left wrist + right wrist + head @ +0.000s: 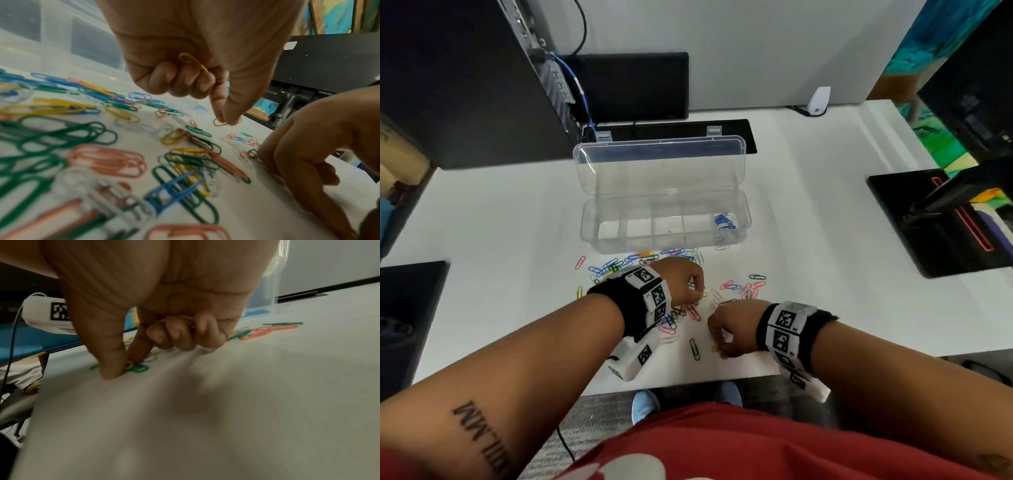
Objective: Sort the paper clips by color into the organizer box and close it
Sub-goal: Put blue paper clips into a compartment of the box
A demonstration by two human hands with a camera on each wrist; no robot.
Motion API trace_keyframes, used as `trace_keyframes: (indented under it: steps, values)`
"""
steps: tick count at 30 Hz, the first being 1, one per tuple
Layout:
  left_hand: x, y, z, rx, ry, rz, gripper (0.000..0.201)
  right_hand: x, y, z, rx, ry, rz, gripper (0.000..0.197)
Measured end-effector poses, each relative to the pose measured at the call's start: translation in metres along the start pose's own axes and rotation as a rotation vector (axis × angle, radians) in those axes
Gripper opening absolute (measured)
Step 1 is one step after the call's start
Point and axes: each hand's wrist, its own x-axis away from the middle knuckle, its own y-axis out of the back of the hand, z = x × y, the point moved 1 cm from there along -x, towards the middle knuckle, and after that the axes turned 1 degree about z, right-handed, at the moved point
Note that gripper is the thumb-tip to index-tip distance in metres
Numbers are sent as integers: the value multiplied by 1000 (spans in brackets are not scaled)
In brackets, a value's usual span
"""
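A yellow clip (220,121) is pinched on the table (825,240) by the left hand (185,48), another being tucked under its curled fingers. A yellow clip (129,365) is likewise pinched by the right hand (164,296), partly hidden by the thumb. Beyond the scattered clips (654,260), just past both hands, the organizer box (664,226) is seen open, blue clips (724,221) in its rightmost compartment.

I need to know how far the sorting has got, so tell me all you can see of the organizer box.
The organizer box is clear plastic, long and shallow, standing on the white table. Its hinged lid is open, tilted away, with two grey clasps. Dividers split the base into a row of compartments; only the rightmost holds blue paper clips. Neither hand touches it.
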Motion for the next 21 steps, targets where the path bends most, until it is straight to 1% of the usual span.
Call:
trace_keyframes:
  steps: [2,5,9,13,14,17,19,21]
  values:
    - [3,2,1,10,9,-15,13,-3,3,0,15,6,-22,19]
    - [8,7,1,35,29,-17,12,-6,9,-2,47,7,-50,16]
    - [12,19,1,73,5,-40,12,-11,20,-7,17,-5,-141,15]
    - [12,30,3,157,28,-111,11,-14,28,-20,-77,-93,-203,18]
    - [12,34,3,179,33,-123,10,-14,31,-22,-125,-110,-217,16]
    - [14,45,4,278,57,-144,5,-9,46,-26,-341,-168,-284,1]
    - [14,53,5,392,103,-128,7,-6,60,-31,-499,-220,-321,10]
    - [13,61,5,536,165,-105,16,-3,71,-34,-786,-241,-331,21]
